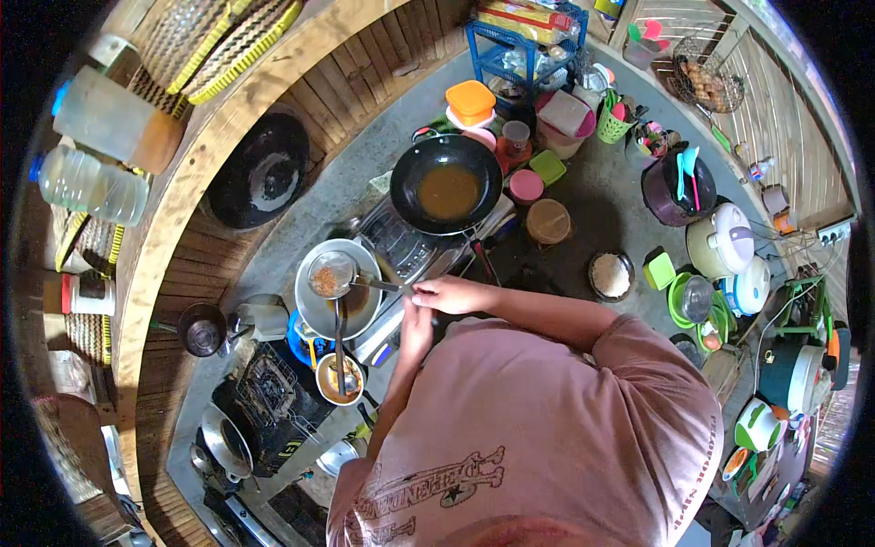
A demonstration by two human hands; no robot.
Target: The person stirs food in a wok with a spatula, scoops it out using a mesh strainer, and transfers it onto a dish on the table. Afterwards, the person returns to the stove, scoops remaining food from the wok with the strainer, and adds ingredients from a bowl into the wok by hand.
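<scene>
My right hand [451, 295] is closed at the end of a metal strainer's handle. The strainer [332, 274], with brown bits in its mesh, rests over a wide light bowl [314, 314] holding some brown liquid. Just below my right hand, my left hand [417, 330] points up towards the same handle end; its fingertips are partly hidden. A ladle [340, 351] reaches from the bowl area down into a small white bowl [350, 387]. On the stove [410, 239] sits a black wok [408, 187] with brown liquid in it, its handle pointing towards my right forearm.
A glass-like jar with a brown lid [548, 221], a pink container [526, 186] and a bowl of white rice [610, 275] lie to the right. Further right are a rice cooker [720, 239] and a dark pot [676, 191]. Another wok [262, 173] hangs at upper left.
</scene>
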